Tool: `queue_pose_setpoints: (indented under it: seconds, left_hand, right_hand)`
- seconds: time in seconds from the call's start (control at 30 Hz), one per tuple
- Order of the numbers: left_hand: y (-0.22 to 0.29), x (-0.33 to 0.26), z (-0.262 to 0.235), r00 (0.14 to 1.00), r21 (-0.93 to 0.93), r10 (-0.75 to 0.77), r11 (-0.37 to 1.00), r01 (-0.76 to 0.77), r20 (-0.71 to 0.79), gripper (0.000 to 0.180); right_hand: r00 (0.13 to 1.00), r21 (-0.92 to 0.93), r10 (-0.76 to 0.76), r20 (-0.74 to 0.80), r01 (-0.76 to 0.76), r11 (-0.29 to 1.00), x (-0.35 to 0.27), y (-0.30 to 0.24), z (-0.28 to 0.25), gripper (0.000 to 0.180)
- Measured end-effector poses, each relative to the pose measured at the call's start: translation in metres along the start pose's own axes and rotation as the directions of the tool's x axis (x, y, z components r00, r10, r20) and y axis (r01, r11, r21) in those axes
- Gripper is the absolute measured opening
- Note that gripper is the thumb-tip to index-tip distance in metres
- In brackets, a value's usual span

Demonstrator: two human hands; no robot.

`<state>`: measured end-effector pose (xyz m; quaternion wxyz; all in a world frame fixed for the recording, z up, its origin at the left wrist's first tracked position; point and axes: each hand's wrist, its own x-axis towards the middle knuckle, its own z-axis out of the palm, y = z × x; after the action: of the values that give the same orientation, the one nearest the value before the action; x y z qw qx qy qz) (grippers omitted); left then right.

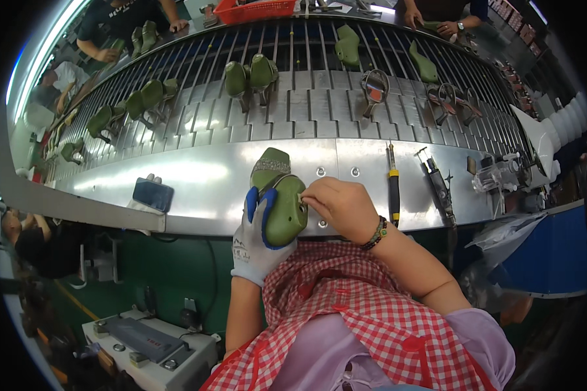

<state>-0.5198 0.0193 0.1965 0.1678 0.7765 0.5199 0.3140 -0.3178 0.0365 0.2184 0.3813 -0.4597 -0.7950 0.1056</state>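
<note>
My left hand [251, 246], in a white and blue work glove, is wrapped round a green shoe last [285, 218] tilted over the bench's near edge. A dark thin strap and a glittering band [272, 164] run across the last. My bare right hand [346, 207], with a beaded bracelet at the wrist, is pinched at the right side of the last, by a small opening. Something small and pale shows at the fingertips, too small to name.
A metal bench edge [195, 166] borders a slatted conveyor [300, 104] carrying green lasts [261, 70] and strappy sandals [374, 88]. A phone [153, 194] lies left; a yellow-and-black pointed tool [393, 189] and an air gun-like tool [437, 182] lie right. People work across the conveyor.
</note>
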Motion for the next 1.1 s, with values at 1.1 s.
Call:
queue_pose_setpoints:
  seconds: [1.1]
  left_hand:
    - [-0.028, 0.006, -0.022, 0.996, -0.149, -0.082, 0.985, 0.087, 0.039, 0.082]
  right_hand:
    - [0.932, -0.083, -0.35, 0.098, 0.358, 0.93, 0.039, 0.003, 0.008, 0.014]
